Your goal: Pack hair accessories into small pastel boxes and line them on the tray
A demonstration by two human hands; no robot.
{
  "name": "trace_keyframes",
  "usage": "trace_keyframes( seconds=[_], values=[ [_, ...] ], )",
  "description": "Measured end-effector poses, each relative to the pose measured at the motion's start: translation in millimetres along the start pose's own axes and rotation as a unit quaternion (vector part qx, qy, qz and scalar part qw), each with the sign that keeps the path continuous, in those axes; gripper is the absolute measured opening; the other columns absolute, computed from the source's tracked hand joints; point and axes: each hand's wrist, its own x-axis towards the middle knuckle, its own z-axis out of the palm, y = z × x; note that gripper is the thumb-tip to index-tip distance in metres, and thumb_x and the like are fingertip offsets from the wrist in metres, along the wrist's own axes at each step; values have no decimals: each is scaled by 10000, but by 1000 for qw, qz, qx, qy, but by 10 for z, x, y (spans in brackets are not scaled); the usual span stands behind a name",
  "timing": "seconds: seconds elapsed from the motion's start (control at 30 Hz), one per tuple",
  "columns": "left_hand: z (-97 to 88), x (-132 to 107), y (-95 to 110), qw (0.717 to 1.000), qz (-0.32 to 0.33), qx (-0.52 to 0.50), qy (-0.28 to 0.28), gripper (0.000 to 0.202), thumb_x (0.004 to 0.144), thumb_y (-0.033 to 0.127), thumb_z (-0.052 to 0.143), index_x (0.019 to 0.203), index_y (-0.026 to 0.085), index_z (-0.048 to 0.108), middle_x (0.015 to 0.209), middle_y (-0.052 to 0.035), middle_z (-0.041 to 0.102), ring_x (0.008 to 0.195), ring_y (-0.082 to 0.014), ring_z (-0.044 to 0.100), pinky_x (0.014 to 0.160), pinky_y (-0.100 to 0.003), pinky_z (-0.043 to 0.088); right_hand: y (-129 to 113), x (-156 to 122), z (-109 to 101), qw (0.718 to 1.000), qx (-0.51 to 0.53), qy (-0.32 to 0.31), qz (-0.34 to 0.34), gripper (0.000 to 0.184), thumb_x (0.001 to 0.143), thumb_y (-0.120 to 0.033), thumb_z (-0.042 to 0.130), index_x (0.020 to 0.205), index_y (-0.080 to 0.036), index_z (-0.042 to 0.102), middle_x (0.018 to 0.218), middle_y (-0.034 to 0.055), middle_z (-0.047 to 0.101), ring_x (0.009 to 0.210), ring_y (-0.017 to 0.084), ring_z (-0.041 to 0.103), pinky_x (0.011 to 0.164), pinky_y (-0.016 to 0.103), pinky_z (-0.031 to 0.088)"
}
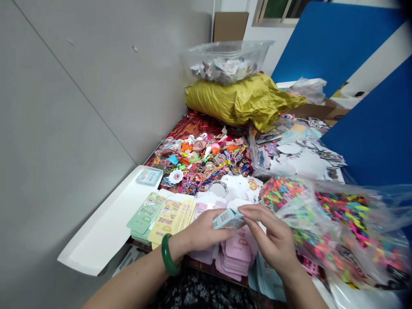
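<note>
My left hand [206, 231] and my right hand [270, 231] meet over the table, both pinching a small light-blue printed card [228, 219] by its ends. A green bangle [169, 254] circles my left wrist. Stacks of pink cards [236, 257] lie right beneath my hands. Yellow cards [169, 219] and mint-green cards [144, 213] fan out to the left of my left hand. A heap of colourful hair ties and small ornaments [202, 165] spreads beyond the cards.
A long white board [106, 223] lies at the left, against a grey wall [71, 107]. To the right bulges a clear bag of multicoloured pieces [334, 223]. Loose paper scraps [299, 154], a gold bag [238, 101] and a clear plastic tub [225, 62] stand beyond; blue panels [363, 116] rise at the right.
</note>
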Motion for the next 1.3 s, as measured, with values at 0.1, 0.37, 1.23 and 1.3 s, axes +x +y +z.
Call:
trace_keyframes(
  seconds=[0.1,0.37,1.23,1.3],
  values=[
    [7,-10,9,1000,16,21,5,228,776,255,615,977,148,627,873,-12,604,760,-152,505,730,-254,400,-60,23,-23,999,-16,-23,-15,269,839,-109,559,1040,-255,661,961,63,682,907,223,619,787,383,484],
    [40,-10,120,997,42,64,3,134,785,198,576,901,147,619,804,14,556,712,-126,467,671,-215,379,-79,80,19,997,57,38,39,126,830,-151,614,860,-242,695,826,41,683,810,199,625,720,333,490],
    [104,-59,154,985,-113,-73,106,465,741,417,658,1143,197,582,1064,-42,657,1015,-249,573,841,-306,460,16,2,197,981,103,28,161,184,803,-253,657,968,-256,737,869,49,708,810,180,635,732,299,494],
    [94,-58,179,980,-124,-94,125,546,746,434,660,1228,222,514,1095,-44,647,1011,-248,587,825,-308,476,44,38,218,963,131,43,234,140,758,-306,694,856,-228,758,769,34,702,718,166,621,670,273,474]
  ],
)
